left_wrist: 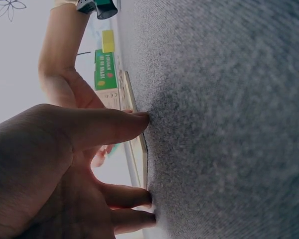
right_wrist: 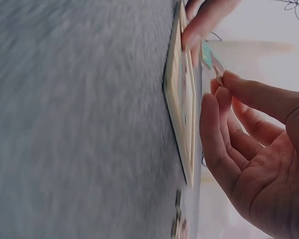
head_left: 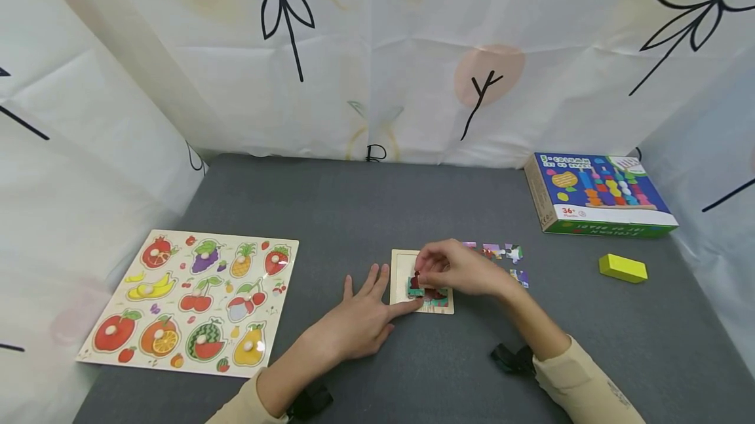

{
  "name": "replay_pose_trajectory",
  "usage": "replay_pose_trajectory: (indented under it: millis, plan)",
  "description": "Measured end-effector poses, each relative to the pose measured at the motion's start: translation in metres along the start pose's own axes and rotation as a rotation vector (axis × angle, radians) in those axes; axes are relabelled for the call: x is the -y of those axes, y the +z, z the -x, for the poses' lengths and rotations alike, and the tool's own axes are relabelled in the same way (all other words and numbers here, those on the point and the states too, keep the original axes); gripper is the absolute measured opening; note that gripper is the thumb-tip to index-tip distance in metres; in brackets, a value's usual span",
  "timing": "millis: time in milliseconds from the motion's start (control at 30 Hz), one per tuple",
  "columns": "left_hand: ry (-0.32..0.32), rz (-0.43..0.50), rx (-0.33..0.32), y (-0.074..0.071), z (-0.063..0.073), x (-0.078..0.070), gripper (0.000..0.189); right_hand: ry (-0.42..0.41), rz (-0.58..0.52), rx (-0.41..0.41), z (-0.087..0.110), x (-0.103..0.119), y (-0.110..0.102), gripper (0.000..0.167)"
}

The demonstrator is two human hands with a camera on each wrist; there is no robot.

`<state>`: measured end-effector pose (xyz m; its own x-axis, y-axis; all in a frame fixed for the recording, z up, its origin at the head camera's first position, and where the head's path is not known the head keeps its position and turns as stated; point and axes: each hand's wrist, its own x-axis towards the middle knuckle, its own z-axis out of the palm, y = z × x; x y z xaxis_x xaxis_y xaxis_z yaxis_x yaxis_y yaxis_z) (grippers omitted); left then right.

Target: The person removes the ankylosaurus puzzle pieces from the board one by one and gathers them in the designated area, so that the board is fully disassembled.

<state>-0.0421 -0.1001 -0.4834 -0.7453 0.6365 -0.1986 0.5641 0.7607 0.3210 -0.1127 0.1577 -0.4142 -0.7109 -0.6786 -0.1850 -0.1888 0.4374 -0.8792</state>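
A small wooden puzzle board [head_left: 404,260] with a raised rim lies on the grey table, partly filled with green and brown pieces along its lower part. My right hand [head_left: 457,269] is over the board and pinches a jigsaw piece [right_wrist: 207,56], green and brownish, between thumb and finger, above the board in the right wrist view. My left hand [head_left: 361,318] lies spread at the board's left side, fingers straight. Its thumb touches the board's lower edge, and other fingertips rest on the table [left_wrist: 214,124]. The right hand hides part of the board.
Loose jigsaw pieces [head_left: 513,253] lie right of the board, partly behind the right hand. A large fruit puzzle board [head_left: 221,259] is at the left. A yellow block [head_left: 622,268] and a colourful game box [head_left: 601,194] stand at the right. A printed white curtain [head_left: 377,83] encloses the table.
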Motion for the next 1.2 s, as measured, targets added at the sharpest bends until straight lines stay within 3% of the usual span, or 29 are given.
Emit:
replay_pose_trajectory:
  millis: [167, 567, 800, 1200]
  plan:
    - [-0.016, 0.032, 0.022, -0.004, 0.001, -0.003, 0.078, -0.001, 0.037, -0.038, 0.011, -0.005, -0.011, 0.007]
    - [-0.049, 0.048, 0.068, -0.046, 0.013, -0.029, 0.077, 0.040, 0.016, -0.078, 0.044, -0.014, -0.032, 0.011]
    - [-0.035, 0.036, 0.004, -0.016, 0.005, -0.013, 0.087, 0.059, 0.036, -0.078, 0.061, -0.022, -0.037, 0.012]
    - [-0.039, 0.041, 0.024, -0.017, 0.004, -0.013, 0.081, 0.046, 0.059, -0.097, 0.078, -0.033, -0.031, 0.009]
